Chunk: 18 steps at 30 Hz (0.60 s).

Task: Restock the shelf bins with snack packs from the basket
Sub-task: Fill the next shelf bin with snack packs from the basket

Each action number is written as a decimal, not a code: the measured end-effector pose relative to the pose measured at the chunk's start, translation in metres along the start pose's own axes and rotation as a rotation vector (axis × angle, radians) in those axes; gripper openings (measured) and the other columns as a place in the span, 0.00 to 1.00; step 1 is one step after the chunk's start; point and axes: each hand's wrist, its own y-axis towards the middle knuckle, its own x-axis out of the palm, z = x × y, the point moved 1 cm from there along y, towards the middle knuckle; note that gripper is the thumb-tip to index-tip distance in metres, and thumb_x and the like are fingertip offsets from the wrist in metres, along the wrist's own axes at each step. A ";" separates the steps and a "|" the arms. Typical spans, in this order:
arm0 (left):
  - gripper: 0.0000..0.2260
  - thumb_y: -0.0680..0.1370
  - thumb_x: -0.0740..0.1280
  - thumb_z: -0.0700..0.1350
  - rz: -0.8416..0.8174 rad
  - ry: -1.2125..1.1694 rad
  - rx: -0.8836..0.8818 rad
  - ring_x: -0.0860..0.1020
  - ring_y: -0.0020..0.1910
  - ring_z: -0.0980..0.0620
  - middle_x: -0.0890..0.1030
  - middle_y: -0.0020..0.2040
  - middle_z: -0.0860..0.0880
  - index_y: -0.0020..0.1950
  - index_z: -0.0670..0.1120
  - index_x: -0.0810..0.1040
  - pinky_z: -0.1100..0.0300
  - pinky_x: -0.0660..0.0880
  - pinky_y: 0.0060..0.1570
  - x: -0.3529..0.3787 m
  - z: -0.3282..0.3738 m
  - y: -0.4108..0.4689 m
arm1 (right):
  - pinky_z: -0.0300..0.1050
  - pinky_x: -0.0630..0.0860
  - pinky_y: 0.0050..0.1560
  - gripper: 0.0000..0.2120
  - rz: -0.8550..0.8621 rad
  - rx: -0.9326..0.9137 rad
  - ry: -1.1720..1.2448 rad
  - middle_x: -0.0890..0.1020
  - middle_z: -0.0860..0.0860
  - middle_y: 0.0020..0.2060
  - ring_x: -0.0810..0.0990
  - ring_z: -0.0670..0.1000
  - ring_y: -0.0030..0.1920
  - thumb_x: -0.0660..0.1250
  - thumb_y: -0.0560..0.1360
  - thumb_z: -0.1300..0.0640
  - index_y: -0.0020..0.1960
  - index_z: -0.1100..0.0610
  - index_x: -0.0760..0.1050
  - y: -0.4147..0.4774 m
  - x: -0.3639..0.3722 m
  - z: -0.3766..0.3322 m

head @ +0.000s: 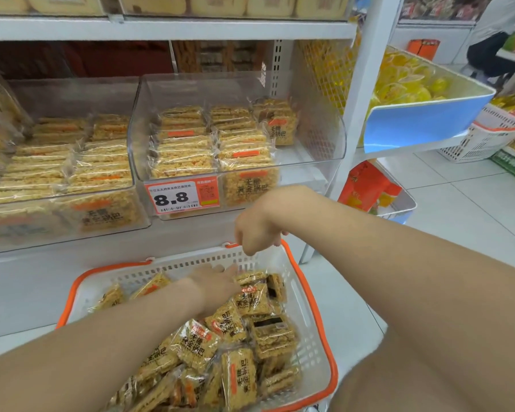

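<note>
- on the shelf at your far left, a clear bin sits packed with snack packs.
- your left hand reaches into the orange-rimmed basket, fingers straight, lying on a snack pack atop the pile.
- the right bin, behind the 8.8 price tag, holds packs on its left side.
- your right hand hangs over the basket's far rim, fingers loosely curled, holding nothing.

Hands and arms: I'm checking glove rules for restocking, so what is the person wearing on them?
Nothing that shows. The left hand and right hand are ungloved, with no watch, bracelet or ring visible. The left forearm and right forearm are bare, no sleeve in view.
</note>
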 end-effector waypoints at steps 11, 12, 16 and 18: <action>0.11 0.86 0.64 0.47 0.383 -0.480 0.001 0.77 0.50 0.47 0.73 0.58 0.49 0.67 0.51 0.70 0.53 0.76 0.48 -0.011 -0.008 -0.001 | 0.52 0.83 0.54 0.22 -0.018 -0.036 0.067 0.82 0.52 0.59 0.85 0.52 0.52 0.57 0.85 0.50 0.78 0.53 0.70 -0.002 -0.003 0.001; 0.10 0.85 0.65 0.49 0.449 -0.573 -0.013 0.77 0.49 0.48 0.72 0.55 0.52 0.65 0.51 0.69 0.56 0.74 0.47 -0.016 -0.009 -0.004 | 0.50 0.83 0.51 0.21 -0.017 -0.047 0.076 0.82 0.52 0.57 0.85 0.52 0.53 0.56 0.85 0.52 0.77 0.54 0.71 -0.003 -0.003 0.000; 0.08 0.80 0.68 0.44 0.633 -0.962 -0.150 0.78 0.48 0.49 0.78 0.49 0.54 0.58 0.52 0.76 0.56 0.73 0.46 -0.037 -0.012 -0.022 | 0.48 0.81 0.49 0.22 -0.008 -0.081 -0.001 0.79 0.47 0.44 0.84 0.50 0.47 0.56 0.83 0.60 0.76 0.52 0.72 -0.010 -0.005 -0.002; 0.07 0.80 0.65 0.41 0.584 -1.249 -0.261 0.79 0.42 0.49 0.82 0.45 0.51 0.57 0.49 0.77 0.54 0.75 0.41 -0.048 -0.011 -0.034 | 0.49 0.81 0.51 0.24 -0.003 -0.089 -0.053 0.80 0.46 0.47 0.84 0.50 0.48 0.60 0.82 0.61 0.77 0.49 0.71 -0.013 -0.003 -0.002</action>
